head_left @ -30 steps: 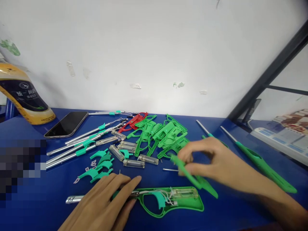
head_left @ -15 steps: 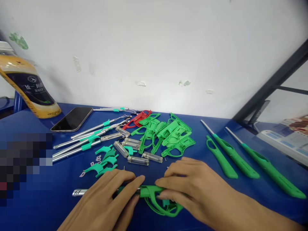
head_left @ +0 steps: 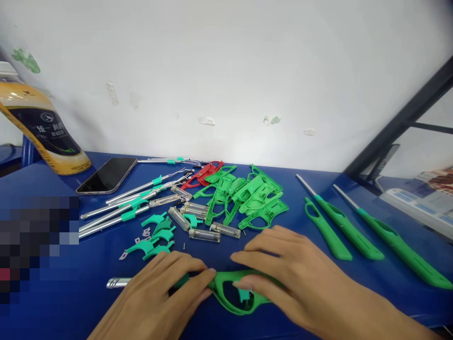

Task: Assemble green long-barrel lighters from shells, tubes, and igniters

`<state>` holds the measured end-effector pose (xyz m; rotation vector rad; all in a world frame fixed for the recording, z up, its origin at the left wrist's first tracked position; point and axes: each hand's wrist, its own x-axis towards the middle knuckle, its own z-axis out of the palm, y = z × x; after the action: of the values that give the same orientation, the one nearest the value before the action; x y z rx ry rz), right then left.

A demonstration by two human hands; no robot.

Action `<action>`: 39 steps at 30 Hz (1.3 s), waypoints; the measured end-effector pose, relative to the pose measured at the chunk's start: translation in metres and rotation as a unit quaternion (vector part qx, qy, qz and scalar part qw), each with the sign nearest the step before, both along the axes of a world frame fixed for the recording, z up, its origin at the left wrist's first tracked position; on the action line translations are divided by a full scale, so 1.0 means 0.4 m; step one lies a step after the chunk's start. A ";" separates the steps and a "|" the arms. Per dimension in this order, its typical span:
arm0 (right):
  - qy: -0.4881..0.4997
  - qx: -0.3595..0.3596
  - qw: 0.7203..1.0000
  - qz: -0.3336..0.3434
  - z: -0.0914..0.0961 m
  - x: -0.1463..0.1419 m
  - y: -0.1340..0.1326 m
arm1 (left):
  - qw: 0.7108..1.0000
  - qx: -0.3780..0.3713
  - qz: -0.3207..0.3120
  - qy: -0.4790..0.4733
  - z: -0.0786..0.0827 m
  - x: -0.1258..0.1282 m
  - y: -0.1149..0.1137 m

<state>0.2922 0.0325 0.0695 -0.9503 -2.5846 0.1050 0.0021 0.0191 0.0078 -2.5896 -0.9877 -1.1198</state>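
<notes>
In front of me lies a long-nosed gas lighter with a green casing, a loop-shaped trigger guard and a metal tube pointing left. My left hand pinches it where the tube meets the casing. Around the handle end curls my right hand, its thumb by the guard opening and its fingers over the top. A teal trigger shows inside the guard. The rest of the handle is hidden beneath the right hand. Just beyond the left hand lie several loose teal triggers and a small screw.
Green casing halves and a red one are piled mid-table, beside clear fuel tanks. Metal tubes with wires lie left, near a phone and a bottle. Two green lighters and a handle piece lie right.
The casing's guard loop has turned and now lies flatter, with the two casing parts closer together. My right hand has lifted its fingers slightly; the left still grips the tube end.
</notes>
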 end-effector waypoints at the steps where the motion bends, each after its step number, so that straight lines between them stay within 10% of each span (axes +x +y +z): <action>1: 0.001 0.020 1.000 -0.009 0.003 0.018 -0.011 | 1.000 0.005 -0.001 -0.008 0.001 0.001 0.001; 11: 0.064 0.054 0.993 -0.078 -0.104 0.162 -0.084 | 1.000 -0.001 0.015 0.000 -0.023 -0.011 -0.005; 24: 0.167 0.027 0.980 -0.102 -0.065 0.098 -0.071 | 0.999 0.021 0.027 0.012 0.036 -0.005 -0.003; 39: 0.157 0.050 0.980 -0.109 -0.080 0.098 -0.078 | 1.000 -0.017 0.017 -0.020 -0.008 -0.008 -0.014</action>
<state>0.3316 0.0015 0.0376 -1.0776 -2.1649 0.0597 -0.0011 0.0136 0.0046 -2.5756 -1.0648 -1.1608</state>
